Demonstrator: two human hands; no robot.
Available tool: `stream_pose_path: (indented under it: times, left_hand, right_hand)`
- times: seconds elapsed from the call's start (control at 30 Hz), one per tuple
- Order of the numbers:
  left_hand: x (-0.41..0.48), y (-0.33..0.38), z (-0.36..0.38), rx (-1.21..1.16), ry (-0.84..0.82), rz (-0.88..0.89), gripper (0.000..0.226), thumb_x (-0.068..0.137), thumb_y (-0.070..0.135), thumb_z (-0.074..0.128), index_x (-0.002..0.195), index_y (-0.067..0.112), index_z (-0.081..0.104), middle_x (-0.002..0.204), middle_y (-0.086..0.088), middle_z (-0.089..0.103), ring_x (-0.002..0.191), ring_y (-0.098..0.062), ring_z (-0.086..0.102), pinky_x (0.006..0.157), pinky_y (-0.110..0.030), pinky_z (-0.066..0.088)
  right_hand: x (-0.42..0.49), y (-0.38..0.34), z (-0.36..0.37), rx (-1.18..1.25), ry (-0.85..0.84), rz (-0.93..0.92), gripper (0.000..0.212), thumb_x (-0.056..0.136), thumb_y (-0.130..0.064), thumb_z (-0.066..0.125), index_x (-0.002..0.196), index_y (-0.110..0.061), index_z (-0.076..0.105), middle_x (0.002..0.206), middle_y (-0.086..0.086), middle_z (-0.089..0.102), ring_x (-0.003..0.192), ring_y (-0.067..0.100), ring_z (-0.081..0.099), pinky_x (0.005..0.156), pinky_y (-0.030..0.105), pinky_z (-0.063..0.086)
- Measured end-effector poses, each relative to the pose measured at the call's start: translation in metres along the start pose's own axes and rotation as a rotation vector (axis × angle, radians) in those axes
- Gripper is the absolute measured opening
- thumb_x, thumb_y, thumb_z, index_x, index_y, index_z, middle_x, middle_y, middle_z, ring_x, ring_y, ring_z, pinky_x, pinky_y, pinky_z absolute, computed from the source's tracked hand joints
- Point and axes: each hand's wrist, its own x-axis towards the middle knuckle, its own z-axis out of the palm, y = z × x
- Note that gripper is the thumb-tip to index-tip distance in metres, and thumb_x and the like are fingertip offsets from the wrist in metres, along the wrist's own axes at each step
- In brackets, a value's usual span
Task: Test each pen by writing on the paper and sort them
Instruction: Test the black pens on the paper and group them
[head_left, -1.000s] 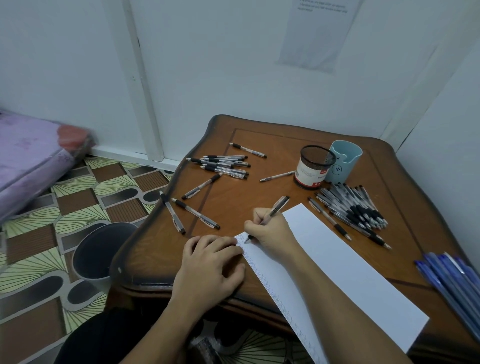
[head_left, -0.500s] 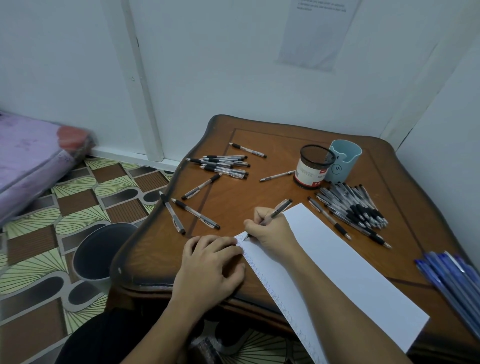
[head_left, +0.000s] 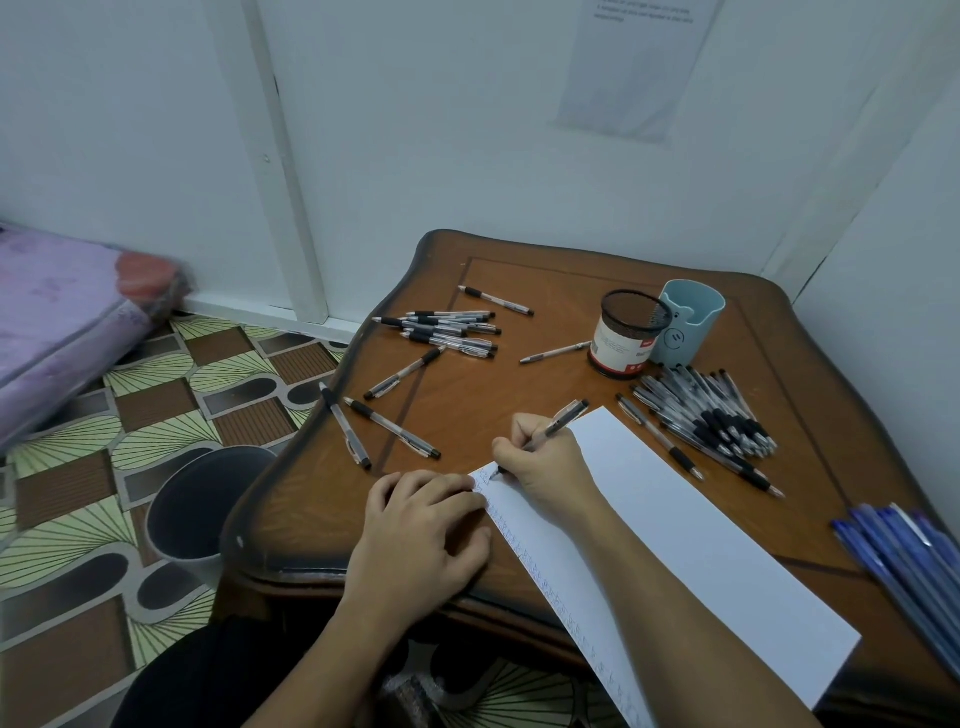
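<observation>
My right hand grips a black-and-clear pen with its tip on the top left corner of the white paper. Small scribbles run along the paper's left edge. My left hand rests flat on the table, fingertips pressing the paper's left edge. A large pile of pens lies right of the paper. A smaller group of pens lies at the back left, with three loose pens nearer the left edge.
A mesh pen cup and a light blue holder stand at the back of the wooden table. Blue pens lie at the right edge. A grey bin sits on the floor to the left.
The pen in my right hand has tilted and shifted slightly while its tip stays on the paper's corner. My left hand has not moved.
</observation>
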Motion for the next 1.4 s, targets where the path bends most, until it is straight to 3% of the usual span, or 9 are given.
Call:
stream_pose_path:
  times: [0.33, 0.53, 0.77, 0.87, 0.93, 1.03, 1.13, 1.4]
  left_hand:
    - [0.000, -0.001, -0.001, 0.010, -0.020, -0.003, 0.026, 0.080, 0.052, 0.053, 0.095, 0.041, 0.070, 0.109, 0.024, 0.063, 0.106, -0.004, 0.054, 0.095, -0.044, 0.041]
    - [0.000, -0.001, 0.000, 0.008, -0.022, -0.002, 0.026, 0.080, 0.052, 0.053, 0.095, 0.040, 0.070, 0.110, 0.024, 0.063, 0.106, -0.005, 0.054, 0.095, -0.044, 0.041]
    - [-0.001, 0.000, 0.000, -0.013, 0.000, 0.001, 0.025, 0.079, 0.051, 0.054, 0.093, 0.039, 0.071, 0.109, 0.024, 0.064, 0.104, -0.005, 0.054, 0.094, -0.045, 0.042]
    - [-0.001, -0.001, 0.000, -0.014, -0.003, 0.000, 0.025, 0.079, 0.051, 0.054, 0.094, 0.039, 0.071, 0.109, 0.025, 0.063, 0.104, -0.005, 0.054, 0.094, -0.045, 0.042]
    - [-0.001, -0.001, 0.000, -0.017, -0.016, -0.007, 0.025, 0.080, 0.052, 0.053, 0.094, 0.040, 0.070, 0.109, 0.025, 0.063, 0.105, -0.004, 0.054, 0.095, -0.045, 0.041]
    - [-0.001, 0.000, 0.000, -0.021, -0.018, -0.008, 0.025, 0.080, 0.052, 0.053, 0.095, 0.041, 0.070, 0.110, 0.026, 0.063, 0.106, -0.004, 0.054, 0.095, -0.044, 0.041]
    - [-0.001, -0.001, 0.000, -0.019, -0.017, -0.007, 0.025, 0.080, 0.052, 0.053, 0.095, 0.041, 0.070, 0.110, 0.026, 0.063, 0.106, -0.004, 0.054, 0.095, -0.045, 0.041]
    - [-0.001, -0.002, -0.001, -0.015, -0.022, 0.001, 0.025, 0.081, 0.053, 0.052, 0.095, 0.042, 0.070, 0.110, 0.026, 0.063, 0.106, -0.003, 0.054, 0.094, -0.044, 0.042]
  right_hand:
    - [-0.001, -0.002, -0.001, -0.027, -0.010, -0.008, 0.043, 0.083, -0.006, 0.062, 0.056, -0.019, 0.031, 0.058, 0.006, 0.028, 0.055, 0.017, 0.032, 0.052, 0.026, 0.033]
    - [-0.001, -0.002, -0.003, -0.005, -0.026, 0.007, 0.045, 0.083, -0.004, 0.061, 0.055, -0.020, 0.030, 0.057, 0.001, 0.027, 0.055, 0.015, 0.030, 0.054, 0.030, 0.033]
    - [0.004, -0.001, -0.004, 0.033, 0.059, 0.040, 0.039, 0.090, -0.005, 0.061, 0.061, -0.009, 0.037, 0.057, 0.007, 0.036, 0.054, 0.017, 0.041, 0.052, 0.027, 0.038]
    - [0.008, -0.008, -0.012, 0.222, 0.150, 0.164, 0.041, 0.100, -0.015, 0.054, 0.061, -0.014, 0.041, 0.056, 0.002, 0.044, 0.055, 0.012, 0.047, 0.060, 0.026, 0.041]
    - [0.010, -0.013, -0.019, 0.384, 0.167, 0.259, 0.044, 0.104, -0.029, 0.045, 0.063, -0.015, 0.043, 0.053, 0.003, 0.040, 0.052, 0.015, 0.040, 0.054, 0.027, 0.035]
    - [0.011, -0.018, -0.020, 0.442, 0.136, 0.308, 0.043, 0.103, -0.050, 0.031, 0.094, -0.015, 0.054, 0.049, 0.004, 0.034, 0.041, 0.015, 0.031, 0.041, 0.025, 0.026]
    - [0.012, -0.022, -0.016, 0.352, 0.145, 0.285, 0.037, 0.107, -0.041, 0.030, 0.110, -0.013, 0.055, 0.048, 0.005, 0.034, 0.040, 0.015, 0.030, 0.039, 0.024, 0.025]
    - [0.016, -0.030, -0.013, 0.311, 0.165, 0.424, 0.023, 0.106, -0.020, 0.032, 0.093, -0.012, 0.050, 0.042, 0.004, 0.038, 0.036, 0.015, 0.031, 0.037, 0.022, 0.026]
